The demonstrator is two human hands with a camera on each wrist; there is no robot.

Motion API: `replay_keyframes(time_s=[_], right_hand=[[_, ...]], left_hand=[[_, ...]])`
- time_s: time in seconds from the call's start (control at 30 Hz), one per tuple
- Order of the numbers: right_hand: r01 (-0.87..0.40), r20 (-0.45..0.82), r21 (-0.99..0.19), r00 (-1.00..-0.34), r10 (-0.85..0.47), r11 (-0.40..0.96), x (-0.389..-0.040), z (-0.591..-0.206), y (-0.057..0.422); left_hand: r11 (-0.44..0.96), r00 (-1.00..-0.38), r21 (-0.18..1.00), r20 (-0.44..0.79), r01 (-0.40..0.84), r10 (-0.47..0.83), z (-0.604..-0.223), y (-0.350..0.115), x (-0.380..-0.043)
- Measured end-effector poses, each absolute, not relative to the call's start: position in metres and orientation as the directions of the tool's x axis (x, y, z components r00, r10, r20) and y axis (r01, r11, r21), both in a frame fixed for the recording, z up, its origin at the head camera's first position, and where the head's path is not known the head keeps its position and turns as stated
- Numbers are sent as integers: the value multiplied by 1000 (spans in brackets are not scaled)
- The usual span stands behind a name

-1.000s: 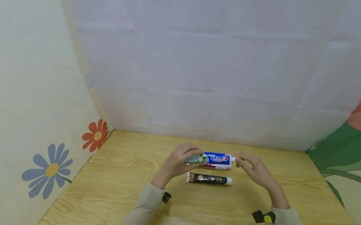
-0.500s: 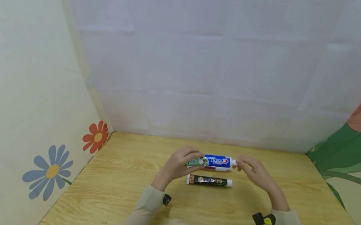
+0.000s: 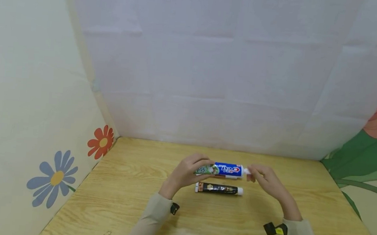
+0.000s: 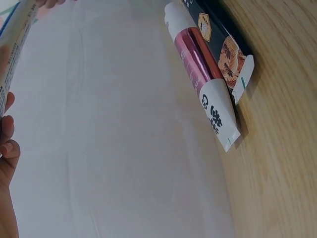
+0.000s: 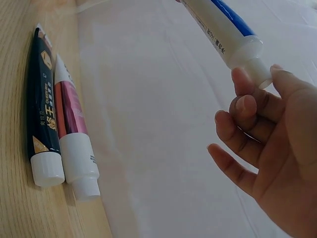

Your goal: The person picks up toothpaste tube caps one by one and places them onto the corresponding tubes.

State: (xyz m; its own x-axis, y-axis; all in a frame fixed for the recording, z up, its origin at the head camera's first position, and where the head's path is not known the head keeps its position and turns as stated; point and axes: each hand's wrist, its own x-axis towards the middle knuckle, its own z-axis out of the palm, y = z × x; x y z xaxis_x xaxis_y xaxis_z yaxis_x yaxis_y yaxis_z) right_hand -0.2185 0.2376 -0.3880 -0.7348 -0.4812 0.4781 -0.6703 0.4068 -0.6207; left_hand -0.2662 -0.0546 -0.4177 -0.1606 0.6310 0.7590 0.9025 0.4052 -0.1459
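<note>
My left hand [image 3: 185, 170] grips a blue, white and green toothpaste tube [image 3: 227, 170] by its flat end, thumb below and fingers over the top. The tube lies sideways in the air above the table, its white cap [image 5: 258, 72] pointing right. At that cap, my right hand [image 3: 266, 181] pinches with thumb and index finger; its other fingers are loosely bent in the right wrist view. Beneath the held tube lies a pink and white toothpaste tube [image 5: 74, 114], mostly hidden in the head view. Closer to me is a black toothpaste tube [image 3: 219, 189] with a white cap.
The wooden table [image 3: 129, 194] meets a white cloth backdrop [image 3: 185, 76] at its far edge. A pale wall [image 3: 21, 82] with painted flowers stands to the left, and green and pink painted leaves [image 3: 371, 154] are on the right.
The held tube has come slightly lower and its label has turned, now covering more of the pink tube. My right fingers have shifted around the cap. The left hand keeps its grip.
</note>
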Motion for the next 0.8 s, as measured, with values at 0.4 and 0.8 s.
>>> replay_keyframes(time_s=[0.4, 0.8], right_hand=[[-647, 464, -624, -758, -459, 437, -239, -416, 251], [-609, 438, -602, -793, -425, 516, -238, -414, 253]], left_hand=[[374, -154, -114, 774, 921, 614, -420, -52, -267], [345, -135, -98, 794, 934, 592, -418, -54, -270]])
